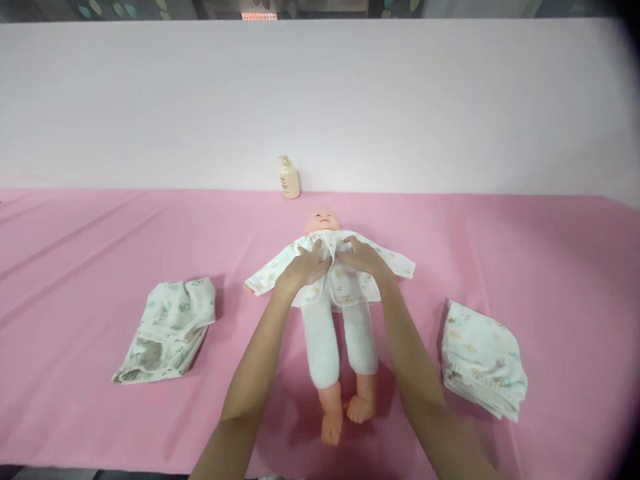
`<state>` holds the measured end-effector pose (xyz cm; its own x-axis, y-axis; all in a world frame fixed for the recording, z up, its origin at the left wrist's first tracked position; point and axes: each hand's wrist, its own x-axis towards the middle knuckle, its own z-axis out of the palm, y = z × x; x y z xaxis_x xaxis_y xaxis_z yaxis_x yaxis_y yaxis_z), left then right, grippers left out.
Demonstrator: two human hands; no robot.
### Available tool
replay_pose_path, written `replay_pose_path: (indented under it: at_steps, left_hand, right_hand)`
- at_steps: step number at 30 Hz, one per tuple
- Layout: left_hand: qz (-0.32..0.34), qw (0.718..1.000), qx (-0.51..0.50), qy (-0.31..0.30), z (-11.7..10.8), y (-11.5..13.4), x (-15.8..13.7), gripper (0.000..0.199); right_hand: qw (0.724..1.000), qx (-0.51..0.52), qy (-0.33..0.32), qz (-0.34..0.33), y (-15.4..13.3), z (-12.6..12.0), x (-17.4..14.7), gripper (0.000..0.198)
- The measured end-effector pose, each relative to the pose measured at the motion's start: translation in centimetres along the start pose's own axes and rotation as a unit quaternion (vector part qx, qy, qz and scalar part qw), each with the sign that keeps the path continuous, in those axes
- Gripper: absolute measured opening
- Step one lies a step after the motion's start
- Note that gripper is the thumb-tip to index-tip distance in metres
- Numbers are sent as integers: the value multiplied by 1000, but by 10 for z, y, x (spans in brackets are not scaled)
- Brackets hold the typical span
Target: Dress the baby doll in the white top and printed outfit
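A baby doll (321, 222) lies on its back on a pink cloth, head away from me, bare feet toward me. It wears a white printed baby jacket (345, 283), sleeves spread to both sides, and white trousers (320, 343). The jacket's front edges come together at the chest and part toward the hem. My left hand (307, 267) is closed at the front edge, its fingertips on the fabric at mid-chest. Opposite it, my right hand (365, 257) has its fingers bent on the other side of the same opening. My fingers partly hide the fastening.
A cream pump bottle (290, 181) stands behind the doll's head against the white wall (320, 100). Folded printed cloths lie on either side: a green-patterned one (173, 320) at left, another cloth (480, 357) at right. The pink cover (90, 280) has shallow creases.
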<state>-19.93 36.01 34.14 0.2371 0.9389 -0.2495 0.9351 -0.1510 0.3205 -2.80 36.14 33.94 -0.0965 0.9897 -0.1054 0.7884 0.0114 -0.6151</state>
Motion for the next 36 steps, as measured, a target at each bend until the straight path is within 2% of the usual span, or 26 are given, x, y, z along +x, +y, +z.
replay_pose_path:
  at_steps: [3,6,9,13,17,22,25,27,28,30,32,36]
  left_hand:
    - [-1,999,-6,35,6,7,4,73]
    - [19,998,-15,60,8,8,5,70]
    - [42,996,-6,75,7,4,4,64]
    - [53,992,52,101,6,8,-2,46]
    - [24,984,100,147,5,16,-6,34]
    - [37,984,29,170,-3,1,3,23]
    - [26,979,-90,180,-13,-25,10,23]
    - [-12,966,-165,196,-21,-47,11,26]
    - [-42,959,-184,211,-24,-59,10,27]
    - [-114,946,-180,242,-30,-81,6,31]
    - [-168,942,-153,246,-34,-100,1,37]
    - [-200,956,-71,204,-36,-117,-5,44]
  right_hand:
    - [1000,0,-16,-7,-1,1,1,51]
    - [1000,17,-3,-1,0,3,4,49]
    - [999,9,51,10,-3,10,8,41]
    - [989,-53,138,0,-16,26,11,31]
    - [981,-121,153,-21,-21,37,12,35]
    - [977,-135,158,-49,-16,35,15,20]
    - [987,-33,147,-56,-11,26,20,21]
    - [985,107,129,-46,1,14,23,21]
    - [974,176,135,-35,11,7,25,20]
    - [946,265,186,-4,41,-8,27,18]
    - [923,257,280,61,80,-23,25,17]
    - [896,188,376,141,146,-53,7,10]
